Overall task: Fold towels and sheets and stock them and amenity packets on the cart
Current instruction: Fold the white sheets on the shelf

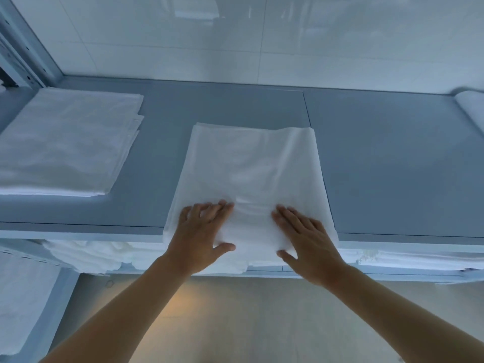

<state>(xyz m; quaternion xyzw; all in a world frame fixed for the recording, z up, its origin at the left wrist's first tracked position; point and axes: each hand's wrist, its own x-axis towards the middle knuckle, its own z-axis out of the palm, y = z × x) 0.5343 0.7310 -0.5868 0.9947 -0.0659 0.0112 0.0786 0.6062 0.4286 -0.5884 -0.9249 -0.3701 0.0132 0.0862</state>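
Left hand (203, 233) and right hand (307, 241), fingers straight and flat on folded sheet (248, 174), long axis front-to-back, near edge overhanging table (379, 163) lip, bare surface rightward.

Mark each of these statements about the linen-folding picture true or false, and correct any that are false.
1. Both hands press flat on the folded sheet. True: the left hand and right hand lie on its near end with straight fingers.
2. The folded sheet lies wholly on the shelf top. False: its near edge hangs over the front edge.
3. A stack of folded linen lies to the left of the sheet. True.
4. The stack touches the sheet being pressed. False: bare grey shelf shows between them.
5. White linen is stored on the level below the shelf top. True.
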